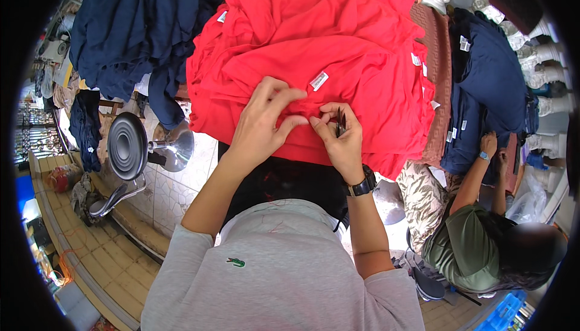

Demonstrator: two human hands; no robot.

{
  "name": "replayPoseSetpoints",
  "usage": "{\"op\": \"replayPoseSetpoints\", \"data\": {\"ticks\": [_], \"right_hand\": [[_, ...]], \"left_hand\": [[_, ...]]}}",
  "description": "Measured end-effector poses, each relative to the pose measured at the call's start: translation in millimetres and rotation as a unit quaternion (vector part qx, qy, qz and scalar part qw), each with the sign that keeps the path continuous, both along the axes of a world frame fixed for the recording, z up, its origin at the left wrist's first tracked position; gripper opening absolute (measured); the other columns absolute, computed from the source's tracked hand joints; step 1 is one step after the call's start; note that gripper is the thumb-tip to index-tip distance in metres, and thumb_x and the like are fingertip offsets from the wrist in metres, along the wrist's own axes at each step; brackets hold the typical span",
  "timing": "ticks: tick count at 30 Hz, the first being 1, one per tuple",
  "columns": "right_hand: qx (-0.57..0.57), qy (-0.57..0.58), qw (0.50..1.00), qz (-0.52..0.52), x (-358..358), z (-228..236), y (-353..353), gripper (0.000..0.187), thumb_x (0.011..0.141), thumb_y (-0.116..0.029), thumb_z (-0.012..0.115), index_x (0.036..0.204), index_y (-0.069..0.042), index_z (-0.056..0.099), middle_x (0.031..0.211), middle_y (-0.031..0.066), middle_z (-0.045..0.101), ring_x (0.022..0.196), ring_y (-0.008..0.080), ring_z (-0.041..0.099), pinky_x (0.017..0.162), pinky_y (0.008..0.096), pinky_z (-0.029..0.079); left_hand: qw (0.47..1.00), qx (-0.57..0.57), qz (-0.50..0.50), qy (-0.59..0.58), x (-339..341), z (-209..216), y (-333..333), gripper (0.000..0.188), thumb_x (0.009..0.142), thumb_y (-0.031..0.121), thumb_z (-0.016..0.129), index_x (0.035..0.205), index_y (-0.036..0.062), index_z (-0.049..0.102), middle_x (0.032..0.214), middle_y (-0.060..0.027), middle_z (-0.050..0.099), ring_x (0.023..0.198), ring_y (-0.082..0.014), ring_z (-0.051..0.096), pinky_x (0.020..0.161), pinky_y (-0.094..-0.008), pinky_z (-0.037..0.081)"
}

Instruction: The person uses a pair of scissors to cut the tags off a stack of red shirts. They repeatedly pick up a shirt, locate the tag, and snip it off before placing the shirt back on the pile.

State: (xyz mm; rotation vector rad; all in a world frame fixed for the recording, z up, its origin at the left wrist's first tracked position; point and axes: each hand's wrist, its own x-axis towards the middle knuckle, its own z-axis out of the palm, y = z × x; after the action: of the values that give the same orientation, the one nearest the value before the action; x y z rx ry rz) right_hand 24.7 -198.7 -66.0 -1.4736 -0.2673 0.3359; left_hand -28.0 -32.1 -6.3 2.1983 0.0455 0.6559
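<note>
A pile of red garments [272,53] lies in front of me, with small white labels showing on it. Over its near edge, my left hand [260,116] is curved, thumb and fingers apart, and nothing shows between them. Close to its right, my right hand [343,144] has small dark thread snips [341,121] tucked in its fingers, the blades pointing away from me. The thumb and forefinger of that hand meet at the red cloth; whether they pinch a bit of it or a thread, I cannot make out. A white label [319,81] sits just beyond both hands.
Navy garments [142,23] are heaped at the far left, and more navy garments [489,83] at the right, where a person in a green shirt [468,249] handles them. A black round stool [127,145] stands at the left. White balusters [544,77] line the right side.
</note>
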Motion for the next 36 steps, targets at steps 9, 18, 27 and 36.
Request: {"op": "replayPoseSetpoints", "data": {"ticks": [9, 18, 27, 36], "right_hand": [[0.005, 0.012, 1.000, -0.008, 0.9, -1.5, 0.7, 0.020, 0.088, -0.001, 0.075, 0.104, -0.001, 0.062, 0.081, -0.0059, 0.055, 0.058, -0.0028, 0.032, 0.053, 0.0167, 0.026], [0.017, 0.022, 1.000, -0.011, -0.2, -1.6, 1.5, 0.020, 0.088, 0.000, 0.075, 0.104, -0.001, 0.062, 0.080, -0.0060, 0.054, 0.057, -0.0031, 0.033, 0.053, 0.0168, 0.026], [-0.002, 0.016, 1.000, -0.004, -1.4, 8.2, 1.6, 0.016, 0.090, -0.004, 0.074, 0.099, -0.003, 0.061, 0.077, -0.0069, 0.051, 0.061, -0.0014, 0.037, 0.054, 0.0177, 0.028], [0.082, 0.271, 0.947, 0.152, -20.6, 39.6, 7.8, 0.051, 0.109, -0.044, 0.035, 0.090, -0.003, 0.058, 0.067, -0.0040, 0.040, 0.055, 0.0058, 0.034, 0.050, 0.0235, 0.028]], "left_hand": [[0.954, -0.298, 0.017, 0.040, 1.4, -24.3, 17.7, 0.005, 0.084, -0.006, 0.071, 0.086, -0.0022, 0.067, 0.088, -0.0093, 0.063, 0.077, -0.0183, 0.067, 0.065, -0.0306, 0.053], [0.997, -0.073, -0.038, -0.005, 7.9, -27.5, 9.4, 0.015, 0.087, -0.005, 0.070, 0.101, -0.0011, 0.063, 0.088, -0.0087, 0.061, 0.077, -0.0158, 0.062, 0.066, -0.0288, 0.050], [0.995, -0.074, -0.035, 0.055, 0.3, -5.9, -0.9, 0.009, 0.088, -0.010, 0.065, 0.093, -0.0031, 0.061, 0.092, -0.0098, 0.061, 0.086, -0.0171, 0.063, 0.075, -0.0281, 0.051], [0.993, -0.111, -0.033, 0.023, -9.4, -25.7, 7.8, 0.009, 0.088, -0.008, 0.065, 0.093, -0.0019, 0.061, 0.091, -0.0118, 0.060, 0.085, -0.0253, 0.063, 0.075, -0.0334, 0.050]]}}
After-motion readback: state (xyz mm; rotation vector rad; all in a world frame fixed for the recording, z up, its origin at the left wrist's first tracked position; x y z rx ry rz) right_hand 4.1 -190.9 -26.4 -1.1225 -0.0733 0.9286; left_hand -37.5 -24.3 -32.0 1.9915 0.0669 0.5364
